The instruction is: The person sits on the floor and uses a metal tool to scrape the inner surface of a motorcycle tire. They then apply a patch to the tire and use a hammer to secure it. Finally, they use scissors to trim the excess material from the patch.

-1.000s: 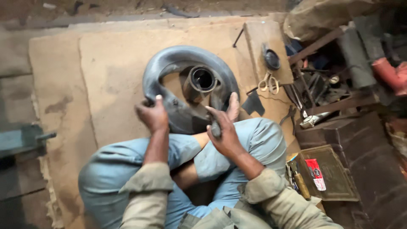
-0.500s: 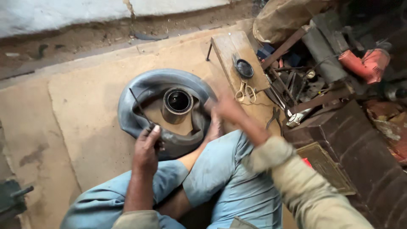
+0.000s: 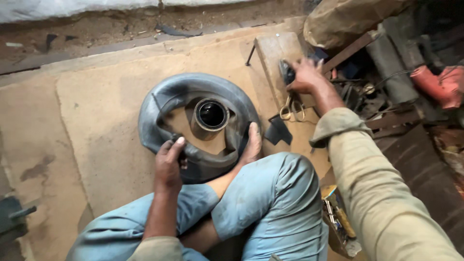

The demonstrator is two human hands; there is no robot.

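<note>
A black rubber inner tube (image 3: 159, 104) lies slack on the brown mat in front of me. My left hand (image 3: 168, 164) pinches its near edge. My bare foot (image 3: 252, 143) presses on the tube's right side. A round metal can (image 3: 211, 115) stands inside the ring. My right hand (image 3: 305, 75) is stretched out to the wooden block (image 3: 273, 50) at the right, with its fingers closed around a small dark round container (image 3: 288, 73). Yellow-handled scissors (image 3: 291, 109) lie just below that hand.
A black rubber scrap (image 3: 278, 131) lies beside my knee. Tools and metal parts fill a cluttered crate (image 3: 386, 96) at the right, with a red object (image 3: 435, 84) behind. A small open box of tools (image 3: 338, 220) sits by my right leg. Bare dirt runs along the top.
My right hand left the tube and reached right to the wooden block, onto the dark container. My left hand stayed on the tube's near edge. The view shifted left and up.
</note>
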